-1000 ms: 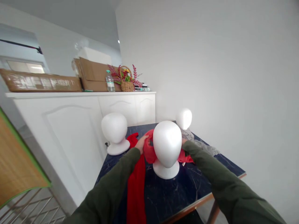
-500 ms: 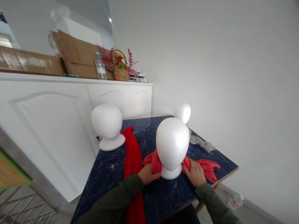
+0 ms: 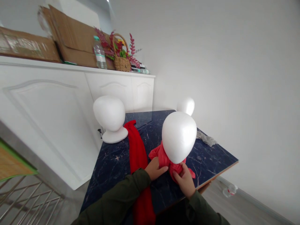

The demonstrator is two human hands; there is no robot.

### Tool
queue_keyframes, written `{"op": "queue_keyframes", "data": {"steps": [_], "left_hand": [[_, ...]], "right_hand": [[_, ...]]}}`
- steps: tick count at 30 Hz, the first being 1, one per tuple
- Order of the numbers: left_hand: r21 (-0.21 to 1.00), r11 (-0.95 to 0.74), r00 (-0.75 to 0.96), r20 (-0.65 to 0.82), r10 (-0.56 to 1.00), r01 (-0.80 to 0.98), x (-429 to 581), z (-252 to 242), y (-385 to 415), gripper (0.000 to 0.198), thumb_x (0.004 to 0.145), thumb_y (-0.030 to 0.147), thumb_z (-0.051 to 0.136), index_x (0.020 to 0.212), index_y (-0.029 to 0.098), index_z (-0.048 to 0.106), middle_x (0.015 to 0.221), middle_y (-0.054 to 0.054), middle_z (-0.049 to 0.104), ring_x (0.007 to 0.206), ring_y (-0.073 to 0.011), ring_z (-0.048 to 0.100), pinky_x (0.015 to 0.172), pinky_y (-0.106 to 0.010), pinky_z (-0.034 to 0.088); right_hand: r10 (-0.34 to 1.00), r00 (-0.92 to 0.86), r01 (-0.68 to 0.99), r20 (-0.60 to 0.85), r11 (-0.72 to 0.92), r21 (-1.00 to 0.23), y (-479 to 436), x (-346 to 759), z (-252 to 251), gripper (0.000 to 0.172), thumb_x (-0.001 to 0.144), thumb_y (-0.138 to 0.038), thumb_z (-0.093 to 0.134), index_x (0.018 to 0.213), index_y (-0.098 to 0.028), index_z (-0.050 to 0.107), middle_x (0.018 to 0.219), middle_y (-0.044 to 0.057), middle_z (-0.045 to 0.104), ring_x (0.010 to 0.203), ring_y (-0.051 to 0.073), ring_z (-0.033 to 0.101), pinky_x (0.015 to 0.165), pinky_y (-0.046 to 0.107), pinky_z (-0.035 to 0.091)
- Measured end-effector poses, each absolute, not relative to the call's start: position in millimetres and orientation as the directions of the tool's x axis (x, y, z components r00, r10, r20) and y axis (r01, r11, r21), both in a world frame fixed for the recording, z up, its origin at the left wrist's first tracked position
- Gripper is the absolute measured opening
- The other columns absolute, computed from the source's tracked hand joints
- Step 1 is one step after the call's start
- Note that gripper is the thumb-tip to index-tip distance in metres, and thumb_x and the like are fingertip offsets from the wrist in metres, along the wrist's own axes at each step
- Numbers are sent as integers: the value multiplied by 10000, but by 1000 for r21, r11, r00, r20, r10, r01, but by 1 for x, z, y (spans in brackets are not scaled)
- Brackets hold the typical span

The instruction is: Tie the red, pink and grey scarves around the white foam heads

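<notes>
A white foam head [image 3: 179,137] stands near the front edge of a dark blue marbled table [image 3: 211,154]. A red scarf [image 3: 164,157] is wrapped round its neck and covers its base. My left hand [image 3: 155,168] grips the scarf at the left of the neck. My right hand [image 3: 185,180] pinches the gathered ends of the scarf in front of the base. A second, longer red cloth [image 3: 138,156] lies along the table to the left and hangs over the near edge.
Two more foam heads stand on the table, one at the left [image 3: 109,117] and one at the back [image 3: 186,105], with a grey cloth [image 3: 206,138] near it. A white cabinet [image 3: 70,103] bears cardboard boxes, a water bottle [image 3: 99,53] and a flower basket [image 3: 122,61].
Both hands have drawn the scarf ends from the sides of the foam head round to its front, and they now meet below the neck. The view has tilted down.
</notes>
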State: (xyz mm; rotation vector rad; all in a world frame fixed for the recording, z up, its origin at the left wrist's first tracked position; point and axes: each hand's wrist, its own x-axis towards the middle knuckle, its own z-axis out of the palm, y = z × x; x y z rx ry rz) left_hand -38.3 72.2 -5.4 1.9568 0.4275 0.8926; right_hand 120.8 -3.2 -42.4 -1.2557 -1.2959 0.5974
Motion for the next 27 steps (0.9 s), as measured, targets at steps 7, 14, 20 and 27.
{"op": "queue_keyframes", "data": {"steps": [7,14,20,27], "left_hand": [[946,-57,722,283,632,-320,-34,-18,72,379,738,370,478,1038,158,566,1064,-104,583,1004,-259,521,879,-358,385],[975,-69,851,216,479,-209,-39,-9,79,349,702,352,537,935,104,612,958,-106,621,927,-240,553,878,-369,382],[981,-119,890,188,415,-151,-40,9,84,390,687,279,584,1044,122,567,1060,-97,587,1049,-232,492,941,-376,329],[998,-6,873,63,483,-69,-41,-3,90,463,638,386,619,1010,113,582,968,-93,629,1002,-232,516,933,-359,335]], "right_hand": [[762,524,331,382,232,-915,18,103,-39,354,650,-273,618,960,-124,536,887,87,588,816,241,537,771,360,405],[883,441,-378,160,344,-859,8,76,-28,373,740,-295,512,1097,-204,451,1033,44,536,970,220,486,840,359,397],[919,342,-590,197,373,-716,-8,64,-24,428,696,-184,510,1094,-288,390,1004,-8,507,894,172,513,760,305,438],[888,404,-279,218,346,-896,-6,71,-40,170,755,-299,512,875,-225,416,801,-13,479,753,158,496,670,275,426]]}}
